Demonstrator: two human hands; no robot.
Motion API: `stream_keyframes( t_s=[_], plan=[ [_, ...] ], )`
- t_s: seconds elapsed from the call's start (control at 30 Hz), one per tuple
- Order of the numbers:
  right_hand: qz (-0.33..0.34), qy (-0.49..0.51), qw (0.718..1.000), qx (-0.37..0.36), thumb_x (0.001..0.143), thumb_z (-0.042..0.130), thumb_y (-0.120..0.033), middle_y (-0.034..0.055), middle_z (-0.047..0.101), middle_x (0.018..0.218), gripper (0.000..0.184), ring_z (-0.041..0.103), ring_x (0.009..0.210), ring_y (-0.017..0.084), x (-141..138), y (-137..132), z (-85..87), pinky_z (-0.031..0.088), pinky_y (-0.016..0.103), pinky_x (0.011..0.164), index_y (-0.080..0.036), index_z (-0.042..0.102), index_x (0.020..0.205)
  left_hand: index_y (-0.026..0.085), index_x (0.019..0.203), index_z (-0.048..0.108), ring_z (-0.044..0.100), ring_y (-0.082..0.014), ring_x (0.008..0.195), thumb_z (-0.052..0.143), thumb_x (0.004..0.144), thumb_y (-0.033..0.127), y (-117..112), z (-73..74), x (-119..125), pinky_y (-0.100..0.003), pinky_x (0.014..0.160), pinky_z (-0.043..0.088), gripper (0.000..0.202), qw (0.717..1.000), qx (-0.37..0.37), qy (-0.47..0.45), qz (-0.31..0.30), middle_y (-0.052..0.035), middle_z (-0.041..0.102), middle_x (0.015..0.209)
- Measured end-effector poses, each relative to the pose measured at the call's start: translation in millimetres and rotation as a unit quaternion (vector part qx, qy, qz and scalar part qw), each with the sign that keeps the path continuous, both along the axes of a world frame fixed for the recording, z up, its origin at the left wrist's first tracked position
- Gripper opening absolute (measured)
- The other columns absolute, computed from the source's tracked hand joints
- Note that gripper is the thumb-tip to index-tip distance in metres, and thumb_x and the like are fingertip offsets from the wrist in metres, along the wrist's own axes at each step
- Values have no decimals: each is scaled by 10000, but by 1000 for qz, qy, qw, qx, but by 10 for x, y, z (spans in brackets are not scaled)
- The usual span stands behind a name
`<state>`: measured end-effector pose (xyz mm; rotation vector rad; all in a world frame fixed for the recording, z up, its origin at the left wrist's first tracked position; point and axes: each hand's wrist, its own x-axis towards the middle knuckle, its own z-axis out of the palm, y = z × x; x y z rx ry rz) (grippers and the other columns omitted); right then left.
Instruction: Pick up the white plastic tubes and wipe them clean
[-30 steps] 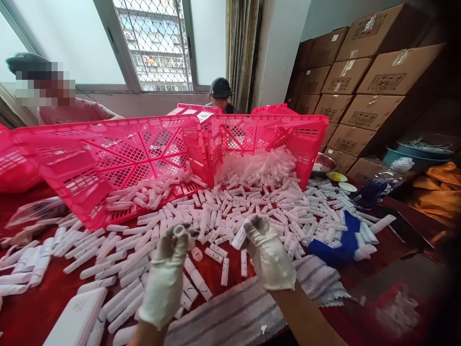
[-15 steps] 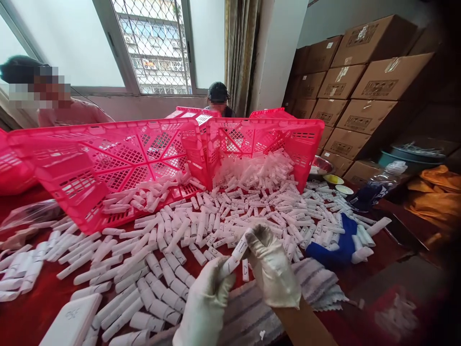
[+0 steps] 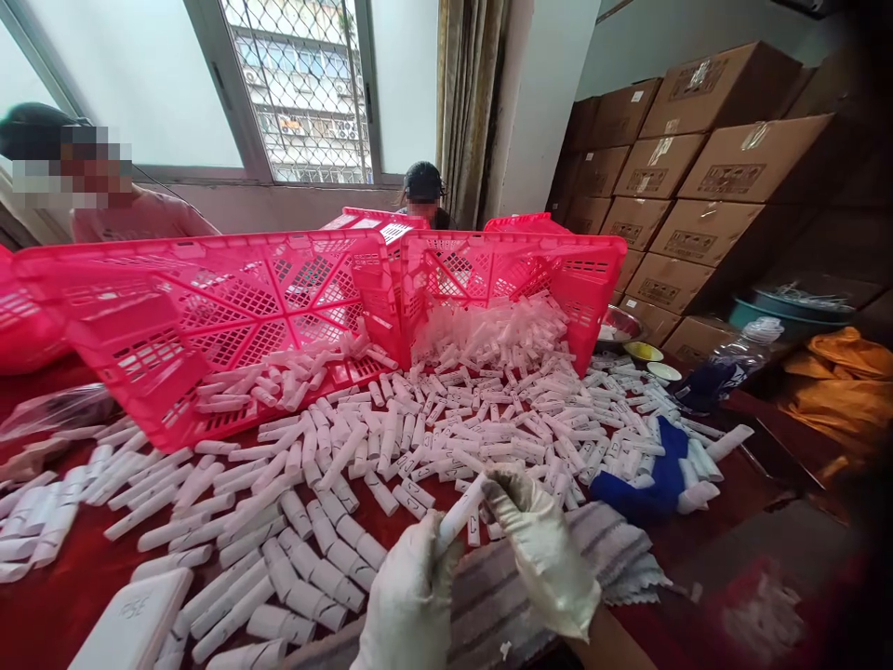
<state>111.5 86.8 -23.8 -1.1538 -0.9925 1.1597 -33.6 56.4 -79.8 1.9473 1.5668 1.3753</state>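
Note:
A small white tube (image 3: 461, 514) slants up to the right between my two gloved hands. My left hand (image 3: 410, 596) is closed around its lower end. My right hand (image 3: 545, 551) pinches at the upper end, its fingertips partly hiding that end. Beneath my hands lies a grey striped cloth (image 3: 481, 600). Just beyond them, many similar white tubes (image 3: 380, 493), several with black marks, are spread over the dark red table (image 3: 90, 596).
Two pink baskets (image 3: 279, 240) lie on their sides at the back, tubes spilling from them. A white box (image 3: 132, 619) stands front left; a blue cloth (image 3: 646, 489) and a bottle (image 3: 732, 368) are right. Cartons (image 3: 726, 177) are stacked behind. Two people sit opposite.
My hands have moved slightly down and right with the tube. The side of the tube facing me now looks plain, where black marks showed before.

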Motion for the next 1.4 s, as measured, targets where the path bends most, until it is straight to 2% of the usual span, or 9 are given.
stream_keyframes(
  t_s=[0.07,0.2,0.37,0.63,0.8,1.0,1.17,1.27,1.4],
  plan=[
    [44,-13,999,-4,692,716,-452,-15,634,679,250,581,649,152,72,18,-31,482,260,618,-220,660,769,183,1065,630,677,-190,815,570,833,361,-17,95,31,-265,736,546,299,992,-92,-74,-37,-83,718,922],
    [128,-26,991,29,676,739,-419,-29,578,641,248,518,605,118,134,9,-14,440,237,580,-192,641,694,142,984,648,683,-184,751,557,833,445,-32,326,90,-247,662,547,350,924,-287,-212,-140,-73,726,844],
    [98,-28,995,13,702,715,-430,-35,558,607,257,482,555,104,95,-13,-1,415,235,549,-185,641,707,211,1057,633,668,-198,895,560,843,374,-43,236,84,-273,815,536,278,994,-81,-56,-37,-69,709,983],
    [63,-19,998,0,658,743,-460,-39,526,575,307,468,567,114,28,-50,18,423,238,569,-188,603,625,221,1221,504,685,-176,864,495,891,210,-27,1,52,-257,748,571,330,984,142,104,-7,-73,716,975],
    [57,-62,996,9,772,629,-492,-3,582,655,310,535,656,148,-44,-187,-21,455,248,634,-200,626,671,219,1185,534,690,-186,860,546,857,182,-57,-113,110,-256,731,570,330,985,150,88,14,-77,716,992],
    [11,-73,997,-17,680,701,-520,25,621,751,340,566,681,169,205,-329,-254,471,255,618,-188,633,694,214,1096,592,694,-166,698,424,922,269,-212,-246,414,-224,619,567,248,986,123,112,30,-69,721,864],
    [0,-91,995,-40,734,661,-371,9,625,715,188,577,698,170,292,-355,-169,484,265,666,-192,605,737,195,1162,562,699,-162,748,458,891,157,-202,-220,519,-224,676,563,293,979,157,127,-2,-74,730,889],
    [-10,-131,991,-39,691,614,-221,-9,601,638,49,576,650,163,222,-324,-154,479,255,630,-200,579,718,211,1116,598,699,-183,825,503,875,205,-205,-136,532,-242,724,559,259,996,59,62,3,-78,731,954],
    [-16,-108,993,-39,589,510,-116,-17,597,619,161,572,622,160,221,-293,-229,474,252,605,-205,578,705,246,1015,635,694,-201,815,595,801,333,-235,37,484,-255,715,548,234,983,-165,-76,-6,-36,737,906]
  ],
)
